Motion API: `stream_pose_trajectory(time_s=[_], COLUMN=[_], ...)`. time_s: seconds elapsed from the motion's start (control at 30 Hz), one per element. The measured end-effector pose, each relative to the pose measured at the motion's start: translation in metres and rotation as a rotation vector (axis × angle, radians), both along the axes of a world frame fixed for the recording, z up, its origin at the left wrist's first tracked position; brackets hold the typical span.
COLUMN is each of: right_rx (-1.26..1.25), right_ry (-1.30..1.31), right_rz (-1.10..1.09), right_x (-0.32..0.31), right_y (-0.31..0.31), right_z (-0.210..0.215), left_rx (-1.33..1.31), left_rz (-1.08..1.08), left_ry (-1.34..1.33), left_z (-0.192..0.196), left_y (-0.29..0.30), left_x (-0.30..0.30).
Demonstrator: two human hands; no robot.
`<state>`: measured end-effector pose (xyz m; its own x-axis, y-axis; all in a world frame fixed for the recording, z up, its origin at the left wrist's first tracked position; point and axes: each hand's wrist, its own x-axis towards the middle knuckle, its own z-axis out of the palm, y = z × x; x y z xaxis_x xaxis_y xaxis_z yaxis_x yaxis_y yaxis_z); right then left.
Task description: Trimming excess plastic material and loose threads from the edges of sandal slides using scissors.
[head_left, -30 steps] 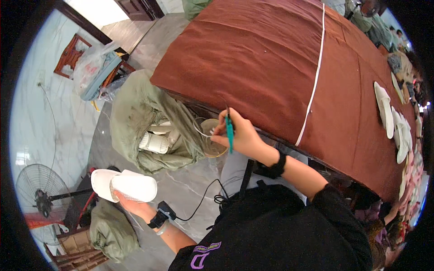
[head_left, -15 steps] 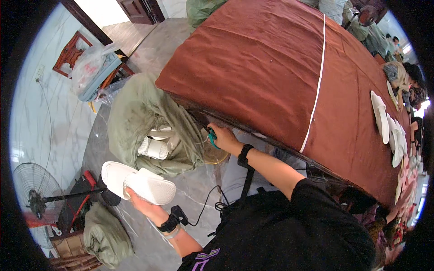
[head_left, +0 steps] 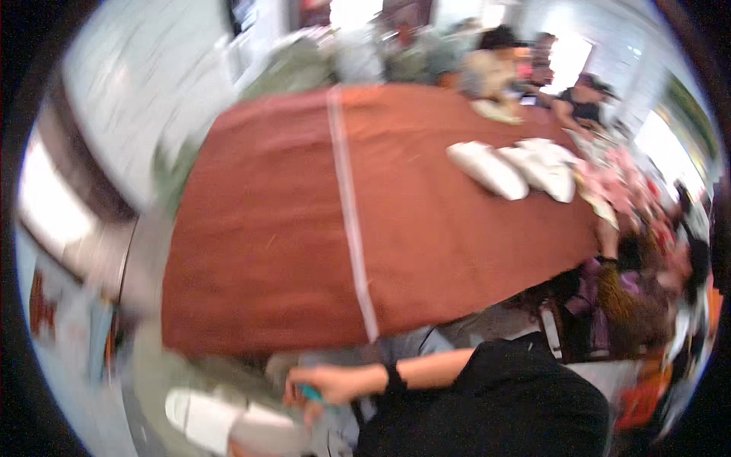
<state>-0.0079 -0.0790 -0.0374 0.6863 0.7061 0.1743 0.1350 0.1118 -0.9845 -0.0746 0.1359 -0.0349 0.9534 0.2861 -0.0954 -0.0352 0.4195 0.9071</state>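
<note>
A brown-covered table (head_left: 304, 228) fills the view. Below its near edge lie white slippers (head_left: 221, 419), probably soft and light; take one by its flat sole. Your right hand (head_left: 327, 385) grips a small teal tool (head_left: 308, 394). Your left hand is out of view.

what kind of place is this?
Probably a slipper-making workshop: a long work table under a rust-brown cloth, white slippers lined up on it, and several other people seated at work along the far side.
</note>
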Motion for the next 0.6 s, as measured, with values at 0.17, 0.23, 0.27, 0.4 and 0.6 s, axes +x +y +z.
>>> stream_pose_trajectory(time_s=[0.17, 0.23, 0.27, 0.4, 0.6], right_rx=[0.093, 0.156, 0.325, 0.515, 0.491], right_ry=[0.015, 0.02, 0.119, 0.155, 0.243], right_rz=[-0.191, -0.326, -0.345, -0.424, -0.504], right_x=[-0.031, -0.038, -0.043, -0.055, -0.084], right_y=[-0.055, -0.084, -0.093, -0.131, -0.186], right_z=[0.019, 0.02, 0.018, 0.029, 0.032], left_rx=[-0.031, -0.016, -0.002, 0.069, 0.16], left_rz=[-0.274, -0.327, -0.348, -0.378, -0.339], left_ry=[-0.259, -0.329, -0.354, -0.423, -0.501], left_z=[0.057, 0.077, 0.084, 0.11, 0.134], left_y=[-0.109, -0.139, -0.15, -0.175, -0.194], left_x=[0.076, 0.086, 0.088, 0.083, 0.068])
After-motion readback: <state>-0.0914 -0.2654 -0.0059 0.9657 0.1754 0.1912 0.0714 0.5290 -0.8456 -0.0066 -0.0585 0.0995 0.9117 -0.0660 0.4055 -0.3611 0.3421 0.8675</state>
